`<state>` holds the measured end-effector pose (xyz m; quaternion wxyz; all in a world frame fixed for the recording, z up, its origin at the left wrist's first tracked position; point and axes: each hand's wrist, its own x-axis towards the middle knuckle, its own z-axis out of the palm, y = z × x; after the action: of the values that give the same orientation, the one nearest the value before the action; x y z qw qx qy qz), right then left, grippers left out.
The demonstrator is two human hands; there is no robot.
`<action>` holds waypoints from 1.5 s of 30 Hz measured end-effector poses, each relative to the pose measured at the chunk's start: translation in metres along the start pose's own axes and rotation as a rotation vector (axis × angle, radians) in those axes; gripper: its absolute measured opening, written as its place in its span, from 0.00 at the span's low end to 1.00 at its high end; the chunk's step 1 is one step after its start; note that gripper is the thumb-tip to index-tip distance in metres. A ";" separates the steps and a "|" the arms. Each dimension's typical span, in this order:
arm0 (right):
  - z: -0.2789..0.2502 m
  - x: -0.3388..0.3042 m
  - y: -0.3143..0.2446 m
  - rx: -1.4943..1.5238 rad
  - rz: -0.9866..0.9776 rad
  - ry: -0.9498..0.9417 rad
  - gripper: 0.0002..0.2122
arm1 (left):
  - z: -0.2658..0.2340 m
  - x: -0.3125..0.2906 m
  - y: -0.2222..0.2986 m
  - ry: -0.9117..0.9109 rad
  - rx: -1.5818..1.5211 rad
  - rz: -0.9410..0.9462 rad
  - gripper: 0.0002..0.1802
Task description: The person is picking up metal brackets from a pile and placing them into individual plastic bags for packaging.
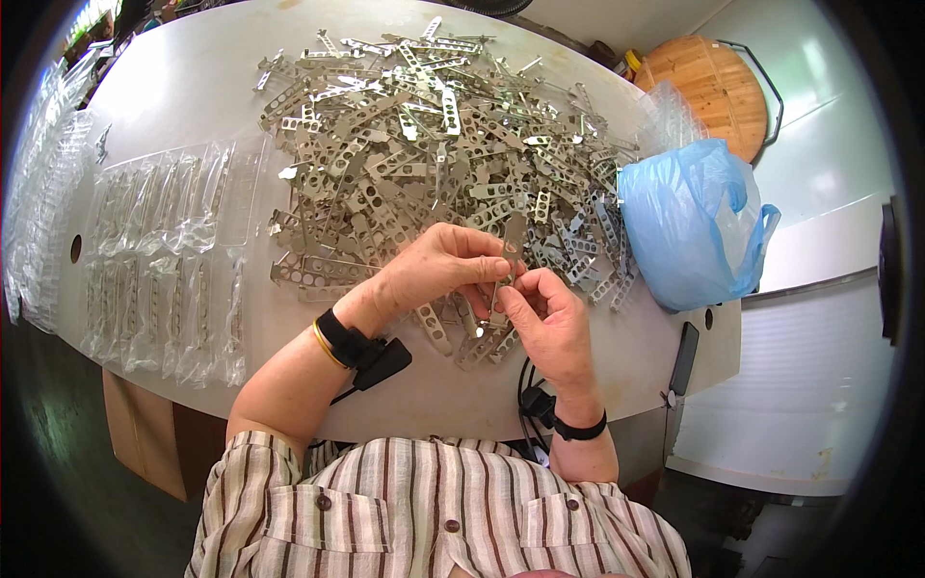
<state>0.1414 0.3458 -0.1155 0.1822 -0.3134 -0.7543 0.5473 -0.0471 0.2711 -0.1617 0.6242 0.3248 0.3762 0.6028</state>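
Silver metal strip (515, 236) pinched by left hand (443, 265) and right hand (556, 328) at five o'clock on a huge loose heap (414, 164), and though two rows of plastic-packed strips (183, 212) look done at nine o'clock, I'd guess tons are left.

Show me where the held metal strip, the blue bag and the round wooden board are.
Metal strip (515, 232): head view, on its upper part.
Blue bag (686, 231): head view, on the middle of its side.
Wooden board (701, 93): head view, on its flat face.
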 end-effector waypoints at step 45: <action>-0.010 -0.006 -0.010 0.139 0.052 0.055 0.07 | 0.002 0.004 -0.001 -0.009 -0.164 0.135 0.20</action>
<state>0.1492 0.3471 -0.1020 0.2100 -0.3344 -0.7007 0.5942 -0.0445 0.2750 -0.1617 0.6083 0.3001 0.3000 0.6708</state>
